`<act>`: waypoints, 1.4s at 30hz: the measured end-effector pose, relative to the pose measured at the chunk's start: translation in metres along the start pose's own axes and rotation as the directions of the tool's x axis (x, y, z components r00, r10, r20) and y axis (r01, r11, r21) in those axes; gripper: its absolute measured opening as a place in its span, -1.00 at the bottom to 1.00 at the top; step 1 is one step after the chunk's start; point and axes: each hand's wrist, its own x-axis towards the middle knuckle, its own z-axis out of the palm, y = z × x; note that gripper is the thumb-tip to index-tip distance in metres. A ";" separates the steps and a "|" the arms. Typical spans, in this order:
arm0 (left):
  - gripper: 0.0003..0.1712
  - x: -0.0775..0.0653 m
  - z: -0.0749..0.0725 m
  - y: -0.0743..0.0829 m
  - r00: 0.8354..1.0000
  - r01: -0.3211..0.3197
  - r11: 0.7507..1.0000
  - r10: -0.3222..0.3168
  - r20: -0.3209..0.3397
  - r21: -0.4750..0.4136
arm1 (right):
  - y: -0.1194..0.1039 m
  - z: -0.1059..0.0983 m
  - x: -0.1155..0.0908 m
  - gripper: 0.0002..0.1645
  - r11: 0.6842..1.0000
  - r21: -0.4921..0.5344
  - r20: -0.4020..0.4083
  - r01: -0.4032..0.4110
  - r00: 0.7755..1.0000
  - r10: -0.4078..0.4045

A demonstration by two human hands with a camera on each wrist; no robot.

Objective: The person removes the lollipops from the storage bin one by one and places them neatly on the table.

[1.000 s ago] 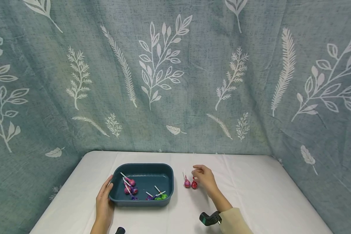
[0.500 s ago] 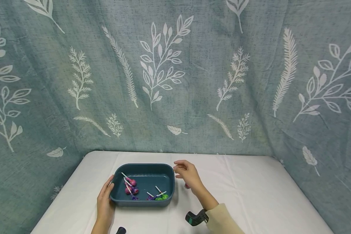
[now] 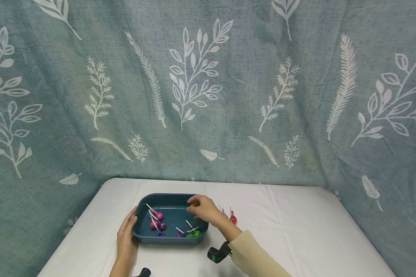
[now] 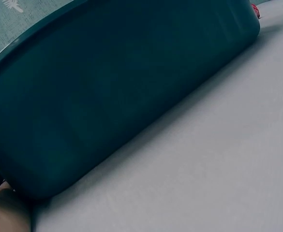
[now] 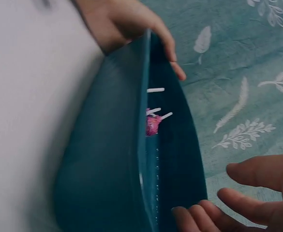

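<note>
A dark teal rectangular tub [image 3: 170, 240] stands on the white-covered table, holding several wrapped lollipops. Pink and purple lollipops [image 3: 156, 221] lie at its left; green and purple lollipops [image 3: 194, 233] sit at its front right. My left hand [image 3: 126, 240] rests along the outside of the tub's left end, fingers nearly straight. Over the tub's right side hovers my right hand [image 3: 205, 209], fingers loosely bent, thumb and fingertips apart; nothing shows between them in the right wrist view. On the table beyond the right wrist are a red lollipop [image 3: 233, 219] and a partly hidden pink lollipop [image 3: 223, 211].
A white cloth [image 3: 315, 231] covers the table. Behind it hangs a green-blue curtain [image 3: 242, 115] with white leaf prints. A black wrist device [image 3: 219, 252] is worn at the right sleeve, and part of another [image 3: 145, 272] shows near the left wrist.
My right hand has moved left from above the two loose lollipops to over the tub's right side. Both lollipops remain on the table. My left hand stays at the tub's left end.
</note>
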 end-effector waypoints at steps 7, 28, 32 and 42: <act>-0.42 0.000 -0.001 0.000 1.000 0.010 1.000 -0.010 0.007 0.003 | 0.002 0.010 0.004 -0.73 0.999 -0.042 0.058 0.005 0.998 -0.002; -0.42 0.002 -0.002 0.002 1.000 -0.007 1.000 0.008 0.024 -0.022 | -0.012 0.073 0.046 -0.85 0.991 -0.070 0.076 -0.112 0.990 0.117; -0.41 0.002 -0.003 0.002 1.000 -0.005 1.000 0.006 0.023 -0.029 | -0.011 0.081 0.048 -0.90 0.987 -0.062 0.072 -0.147 0.986 0.151; -0.40 0.001 -0.003 0.001 1.000 -0.014 1.000 0.014 0.024 -0.025 | -0.003 0.096 0.047 -0.85 0.991 -0.049 -0.006 -0.122 0.993 0.122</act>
